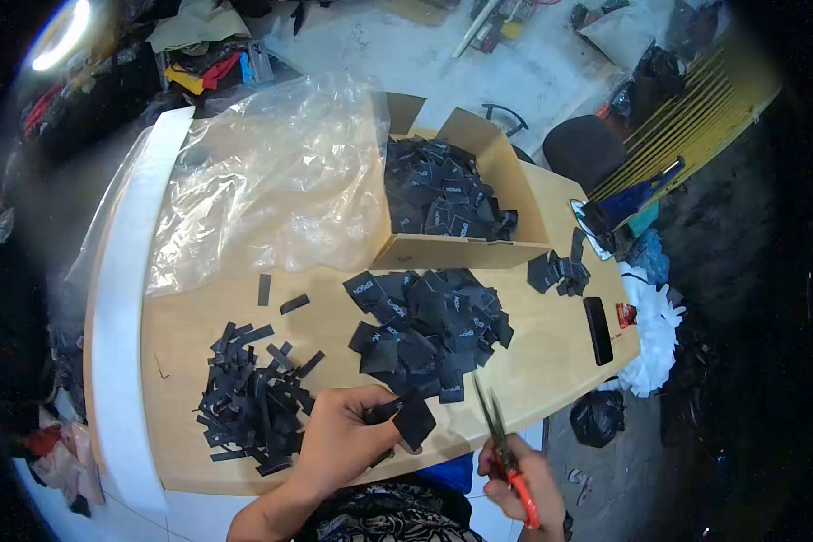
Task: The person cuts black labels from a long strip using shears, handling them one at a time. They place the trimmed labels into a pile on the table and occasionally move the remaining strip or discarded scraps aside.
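Just on the near side of the pile of black patches [434, 321], the left hand [345, 435] pinches a black patch [415, 422], thumb and fingers closed, with what looks like more dark material tucked in the grip. Right of that patch and apart from it, scissors [499, 431] point away from the body toward the pile's near right side, long axis tipped slightly left, blades apparently a little parted; the right hand [524, 479] is curled round their red handles.
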Motion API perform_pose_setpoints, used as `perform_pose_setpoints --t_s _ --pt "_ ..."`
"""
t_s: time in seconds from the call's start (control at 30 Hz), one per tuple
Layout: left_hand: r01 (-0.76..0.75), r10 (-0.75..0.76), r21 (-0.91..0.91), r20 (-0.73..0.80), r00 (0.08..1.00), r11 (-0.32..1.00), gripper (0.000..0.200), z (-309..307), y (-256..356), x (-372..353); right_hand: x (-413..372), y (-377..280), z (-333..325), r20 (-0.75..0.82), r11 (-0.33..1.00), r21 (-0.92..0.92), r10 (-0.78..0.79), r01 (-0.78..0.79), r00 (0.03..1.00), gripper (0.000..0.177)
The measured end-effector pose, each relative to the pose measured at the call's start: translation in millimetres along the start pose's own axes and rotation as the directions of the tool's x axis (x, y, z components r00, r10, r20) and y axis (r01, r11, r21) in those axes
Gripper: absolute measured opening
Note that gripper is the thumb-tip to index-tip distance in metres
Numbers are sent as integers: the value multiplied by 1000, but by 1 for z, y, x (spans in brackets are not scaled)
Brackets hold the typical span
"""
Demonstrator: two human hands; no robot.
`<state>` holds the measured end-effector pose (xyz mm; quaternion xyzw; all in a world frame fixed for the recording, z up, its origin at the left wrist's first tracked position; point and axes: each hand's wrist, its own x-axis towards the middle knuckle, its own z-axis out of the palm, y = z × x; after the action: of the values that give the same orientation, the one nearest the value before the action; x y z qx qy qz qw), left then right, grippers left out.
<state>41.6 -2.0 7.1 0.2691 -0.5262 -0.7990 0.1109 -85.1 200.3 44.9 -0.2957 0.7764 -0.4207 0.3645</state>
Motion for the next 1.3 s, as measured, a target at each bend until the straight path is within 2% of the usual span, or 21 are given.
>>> perform_pose_setpoints --t_s 0.03,0.1,0.17,0.2,0.23,0.3,0.33,0.47,0.53,0.63,0.67,0.7,0.77,0.8,0.87,0.97,1.07,1.2,1.3 --pt "-32 34 71 -31 999 997 16 4 2 -1 -5 0 -1 15 992 -104 76 -74 997 66" --pt "-64 74 148 -60 995 987 16 14 -1 -1 -8 8 -1 4 988 -99 118 -117 993 66" --pt "-155 183 347 -50 982 925 14 26 -5 -1 -4 21 3 -129 995 -15 -96 94 987 58" --pt "-180 205 462 -3 979 868 17 31 -3 -3 -2 20 3 -175 987 82 -125 141 977 51" --pt "-177 203 470 -4 979 865 17 37 -4 -4 1 15 4 -174 985 91 -126 143 977 51" --pt "-115 107 289 41 993 950 17 46 -5 -3 12 6 4 -200 975 154 -129 161 971 42" --pt "-131 122 257 51 991 958 18 49 -4 -4 16 -5 8 -264 973 153 -127 172 956 34" --pt "-25 12 188 66 998 982 20 55 -6 1 39 4 -8 -191 917 321 -181 236 965 24" --pt "-8 10 -34 51 999 999 21 59 -12 5 50 8 -16 -143 918 342 -162 202 976 24" --pt "-46 46 49 6 999 998 21 61 -13 9 61 8 -29 -59 908 393 -133 146 989 24" --pt "24 -17 109 -66 998 994 22 63 -13 10 65 7 -31 -42 913 381 -143 148 989 23" --pt "32 -24 109 -74 997 994 22 63 -17 12 68 7 -31 -24 916 371 -152 150 988 23" --pt "-96 119 224 -92 989 970 22 62 -23 17 75 10 -31 -21 910 388 -151 147 988 22" --pt "-89 113 229 -93 989 969 22 61 -22 18 78 12 -31 -26 910 380 -171 168 985 22" --pt "-28 37 108 -87 996 994 20 61 -17 19 79 11 -32 -22 919 357 -173 170 985 24" --pt "29 -24 50 -95 995 998 19 55 -18 22 81 9 -29 -16 903 416 -115 112 993 25" --pt "47 -50 -40 -75 996 998 16 53 -13 25 84 6 -26 -29 904 402 -144 144 989 24" --pt "-23 18 -53 -93 996 998 14 50 -13 25 87 5 -23 -28 913 372 -170 168 985 22" --pt "50 -49 4 -121 991 999 14 47 -12 25 87 7 -18 -56 909 380 -162 172 985 21"
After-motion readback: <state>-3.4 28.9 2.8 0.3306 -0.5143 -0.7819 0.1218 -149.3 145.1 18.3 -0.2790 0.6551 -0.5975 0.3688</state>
